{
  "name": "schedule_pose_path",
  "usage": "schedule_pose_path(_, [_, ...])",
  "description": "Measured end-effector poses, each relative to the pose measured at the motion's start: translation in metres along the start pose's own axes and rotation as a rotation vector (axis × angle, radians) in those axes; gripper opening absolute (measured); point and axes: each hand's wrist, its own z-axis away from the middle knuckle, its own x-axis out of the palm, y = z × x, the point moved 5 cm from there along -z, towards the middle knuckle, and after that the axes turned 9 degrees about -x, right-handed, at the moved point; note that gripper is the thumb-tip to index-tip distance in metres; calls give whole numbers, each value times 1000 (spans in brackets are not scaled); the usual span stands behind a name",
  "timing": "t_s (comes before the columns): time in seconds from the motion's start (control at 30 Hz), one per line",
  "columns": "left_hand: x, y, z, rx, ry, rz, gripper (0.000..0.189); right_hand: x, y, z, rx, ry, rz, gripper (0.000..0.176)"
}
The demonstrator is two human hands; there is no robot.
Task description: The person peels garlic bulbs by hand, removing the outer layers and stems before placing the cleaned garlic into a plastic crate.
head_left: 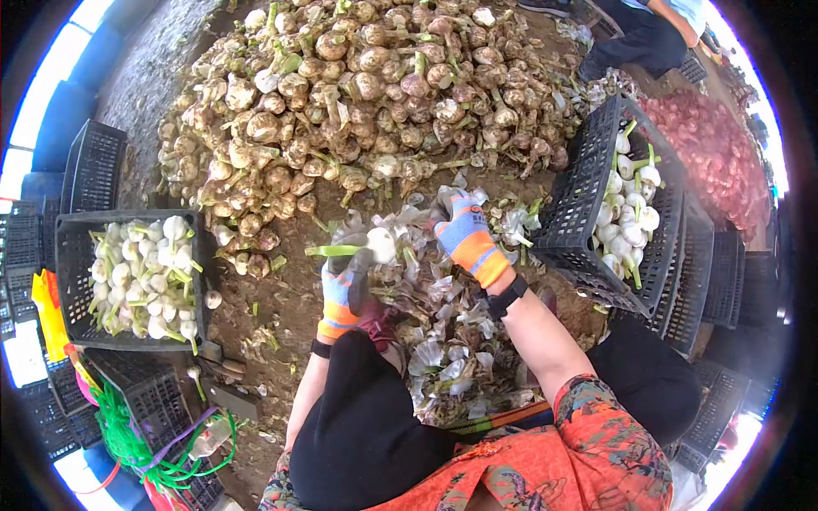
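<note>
Garlic bulb (381,245), in the left hand's pinch

Position: just toward nine o'clock of the view's centre; green stem (332,250) pointing to nine.
Left hand (342,285): gloved, pinching the bulb from below.
Right hand (467,234): gloved, toward one o'clock, apart from the bulb; fingers curled, contents impossible to tell.
Surroundings: heap of soil-stained garlic (366,85) at twelve; crate of pale bulbs (75,272) at nine; second such crate (584,196) between two and three; green strapping (119,430) at eight; loose peelings (460,362) below the hands, toward five.
In the way: left knee (358,409), screening ground and most of a reddish shoe (375,328); right knee (648,375) at four, before stacked crates (716,426).
Unclear: reddish heap (707,162) beyond the second crate, hazy; another person (643,47) between one and two, cut off by the edge.
</note>
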Motion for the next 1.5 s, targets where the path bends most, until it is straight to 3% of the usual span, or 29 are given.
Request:
schedule_pose_path(0.07, [-2, -6, 0, -71, -9, 44, 27, 0, 0, 1, -65, -139, 329, 50])
schedule_pose_path(0.1, [1, -5, 0, -83, -28, 99, 29, 2, 1, 2, -63, -138, 332, 50])
schedule_pose_path(0.17, [4, -4, -2, -91, -43, 156, 31, 22, -2, 6, 114, -209, -752, 51])
schedule_pose_path(0.3, [15, 4, 4, -67, -80, 163, 32, 25, -55, 8, -77, -357, -1138, 49])
schedule_pose_path(0.33, [18, 8, 6, -67, -87, 202, 30, 20, -68, 13, 96, -253, -1342, 44])
schedule_pose_path(0.37, [18, 10, 5, -65, -88, 202, 30, 19, -68, 12, 94, -253, -1343, 44])
schedule_pose_path(0.43, [21, 20, 5, 106, -149, -114, 27, 27, -54, 15, 312, -349, -1138, 32])
schedule_pose_path(0.47, [22, 25, 5, 127, -173, -255, 24, 28, -49, 15, 312, -348, -1137, 32])
schedule_pose_path(0.57, [18, 24, 9, 10, -207, -107, 27, 51, -22, 16, 298, -426, -1093, 22])
schedule_pose_path(0.63, [3, 13, 10, -103, -173, 39, 34, 53, 4, 10, 98, -120, -581, 16])
schedule_pose_path(0.67, [9, 30, 13, -87, -154, 175, 39, 39, -13, 14, 151, -233, -517, 23])
schedule_pose_path(0.7, [11, 41, 12, -64, -136, 311, 43, 47, 0, 13, 129, -516, 161, 31])
schedule_pose_path(0.73, [-2, 52, 10, 9, -187, 316, 47, 51, 10, 16, 97, -675, 271, 34])
schedule_pose_path(0.77, [-32, 62, 7, 53, -107, 394, 47, 40, -7, 18, 67, -835, 381, 37])
schedule_pose_path(0.8, [-56, 91, 10, 240, 24, 396, 49, 48, -5, 15, 63, -838, 381, 37])
schedule_pose_path(0.83, [-67, 133, 16, 490, 14, 391, 64, 53, -11, 2, -47, -557, 273, 37])
schedule_pose_path(0.87, [-65, 171, 21, 509, -316, 832, 72, 54, -20, -7, -148, -279, 159, 37])
schedule_pose_path(0.9, [-81, 191, 28, 617, -361, 828, 77, 65, -31, -18, -181, -304, 155, 37])
schedule_pose_path(0.97, [-101, 206, 28, 743, -145, 735, 72, 116, -44, -64, -324, -387, 264, 39])
schedule_pose_path(1.03, [-88, 190, 11, 599, 38, 536, 60, 149, -58, -91, -220, -685, 488, 40])
schedule_pose_path(1.07, [-91, 169, -1, 545, 315, 272, 51, 169, -51, -98, -284, -788, 581, 34])
schedule_pose_path(1.1, [-56, 155, 0, 423, 241, 289, 49, 177, -46, -104, -281, -686, 545, 35])
schedule_pose_path(1.17, [-46, 110, -13, 252, 293, 30, 56, 155, -47, -102, -127, -577, 422, 36])
schedule_pose_path(1.2, [-58, 77, -25, 292, 250, -110, 62, 133, -53, -85, 49, -335, -274, 36])
schedule_pose_path(1.23, [-47, 62, -27, 276, 190, -210, 65, 141, -39, -71, 380, -457, -749, 34])
schedule_pose_path(1.3, [-25, 43, -29, 139, 30, -15, 64, 121, -57, -35, 344, -588, -1560, 32])
schedule_pose_path(1.37, [-6, 41, -25, 140, -31, 32, 61, 85, -79, -7, 345, -577, -1386, 30])
schedule_pose_path(1.43, [-5, 34, -20, 76, -19, 61, 63, 80, -69, -5, 216, -420, -1240, 32])
schedule_pose_path(1.5, [0, 33, -16, 250, 16, -313, 64, 76, -62, -6, 167, -370, -1382, 35])
